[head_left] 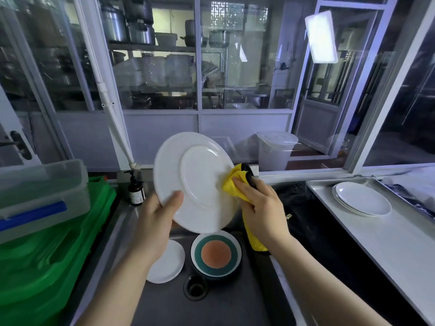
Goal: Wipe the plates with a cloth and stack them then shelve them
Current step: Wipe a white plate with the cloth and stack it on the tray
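Tilting the round white ceramic plate [195, 182] up in our gripping left hand [156, 222], we expose its underside so our right hand [261, 208], clutching the yellow cloth [235, 184], can wipe it.

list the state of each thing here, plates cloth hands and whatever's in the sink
white plate: held tilted above the sink, underside showing
yellow cloth: pressed on that plate's right rim
left hand: grips the plate's lower left edge
right hand: holds the cloth
small white plate: lying in the sink
coloured plates: stacked in the sink
tray plates: stacked on the metal tray
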`<state>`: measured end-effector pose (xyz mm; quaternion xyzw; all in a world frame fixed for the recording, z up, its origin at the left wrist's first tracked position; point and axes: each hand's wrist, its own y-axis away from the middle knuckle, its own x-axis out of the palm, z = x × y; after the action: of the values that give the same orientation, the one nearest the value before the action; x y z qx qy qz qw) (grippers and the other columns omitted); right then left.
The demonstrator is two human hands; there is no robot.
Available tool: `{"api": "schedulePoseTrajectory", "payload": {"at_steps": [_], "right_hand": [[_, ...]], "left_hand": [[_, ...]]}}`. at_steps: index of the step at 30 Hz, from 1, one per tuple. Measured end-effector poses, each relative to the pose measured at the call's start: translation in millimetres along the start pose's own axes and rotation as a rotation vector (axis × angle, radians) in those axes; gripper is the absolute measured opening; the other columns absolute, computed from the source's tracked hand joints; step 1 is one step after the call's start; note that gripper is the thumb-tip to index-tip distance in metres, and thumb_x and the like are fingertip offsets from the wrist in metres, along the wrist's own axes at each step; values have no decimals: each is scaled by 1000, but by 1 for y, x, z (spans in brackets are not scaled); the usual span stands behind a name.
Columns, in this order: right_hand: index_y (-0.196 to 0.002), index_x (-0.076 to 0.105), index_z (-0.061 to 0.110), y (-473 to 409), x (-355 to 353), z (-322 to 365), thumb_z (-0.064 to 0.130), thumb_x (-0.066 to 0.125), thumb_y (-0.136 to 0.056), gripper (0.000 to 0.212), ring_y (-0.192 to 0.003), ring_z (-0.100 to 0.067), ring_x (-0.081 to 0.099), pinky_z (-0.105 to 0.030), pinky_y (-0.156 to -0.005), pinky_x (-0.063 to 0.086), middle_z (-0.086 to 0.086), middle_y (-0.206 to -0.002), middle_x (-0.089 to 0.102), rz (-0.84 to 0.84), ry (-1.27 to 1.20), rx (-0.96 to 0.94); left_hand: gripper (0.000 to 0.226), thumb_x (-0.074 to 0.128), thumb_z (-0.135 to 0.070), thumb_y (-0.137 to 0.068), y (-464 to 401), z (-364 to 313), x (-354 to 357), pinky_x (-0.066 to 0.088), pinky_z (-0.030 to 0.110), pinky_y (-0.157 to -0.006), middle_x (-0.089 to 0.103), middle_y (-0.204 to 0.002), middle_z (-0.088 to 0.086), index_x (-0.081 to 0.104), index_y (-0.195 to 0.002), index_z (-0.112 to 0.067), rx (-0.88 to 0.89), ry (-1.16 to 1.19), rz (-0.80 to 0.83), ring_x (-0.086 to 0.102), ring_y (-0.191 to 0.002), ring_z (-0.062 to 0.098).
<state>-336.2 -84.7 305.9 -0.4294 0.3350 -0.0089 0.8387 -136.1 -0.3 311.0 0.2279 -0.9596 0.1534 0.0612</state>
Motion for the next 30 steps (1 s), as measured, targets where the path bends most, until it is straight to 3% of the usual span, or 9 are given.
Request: {"api": "schedulePoseTrajectory", "payload": {"at_steps": [4,10,13,15,21,24,26,28,30], "right_hand": [[-134,54,30,-9,-8,4,18,60,-93,44,-107,-2,53,-8,-88,38,10,-125,60,34,-260,309],[-119,59,38,-10,-22,14,30,63,-91,29,-108,-12,64,-44,-94,52,13,-114,68,10,-940,585],[-126,58,14,-10,-30,14,53,65,-78,62,-109,-32,63,-52,-94,50,-13,-117,67,67,-1185,674],[-130,53,10,-12,-37,12,58,69,-68,80,-109,-34,64,-52,-93,51,-17,-118,66,132,-1231,718],[-118,53,-11,-8,-48,-8,10,50,-60,62,-92,-41,60,-57,-90,46,-28,-101,61,81,-1241,867],[-121,50,-12,-2,-50,-18,9,46,-65,60,-94,-38,57,-59,-98,40,-24,-102,59,-3,-1326,992],[-111,59,-5,1,-55,-26,6,39,-78,41,-90,-37,61,-54,-90,48,-21,-98,64,-45,-1390,1033],[-102,64,4,3,-60,-35,6,35,-81,36,-81,-36,65,-45,-76,54,-18,-91,68,-41,-1448,1037],[-98,65,6,5,-63,-39,6,34,-82,35,-78,-34,66,-44,-74,55,-17,-88,69,-13,-1478,1000]], "left_hand": [[24,61,-38,-78,16,-9,21,48,18,-57,66,-66,-4,61,-72,-14,140,-420,151,57,-59,-3],[41,60,-35,-93,14,-9,43,28,26,-49,47,-51,1,42,-60,-19,321,-851,321,46,-49,19],[21,64,-27,-89,10,-11,52,26,22,-37,49,-44,4,63,-76,-9,754,-1127,374,49,-35,21],[44,69,-32,-82,11,-13,61,25,17,-27,50,-41,-1,65,-116,-4,901,-1249,412,44,-26,18],[62,30,-56,-86,7,5,72,46,28,-32,65,-63,-2,50,-140,-31,1074,-1539,426,61,-41,22],[77,31,-75,-82,3,12,66,59,35,-64,73,-102,1,43,-143,-30,867,-1188,397,69,-87,20],[84,28,-81,-82,4,19,63,39,28,-103,46,-145,-2,27,-149,-30,549,-890,314,41,-131,7],[90,32,-82,-80,6,20,64,28,27,-106,28,-157,-4,21,-152,-30,32,-464,177,29,-135,3],[78,38,-73,-81,9,24,67,46,37,-95,51,-143,8,40,-145,-27,-446,102,293,54,-122,18]]}}
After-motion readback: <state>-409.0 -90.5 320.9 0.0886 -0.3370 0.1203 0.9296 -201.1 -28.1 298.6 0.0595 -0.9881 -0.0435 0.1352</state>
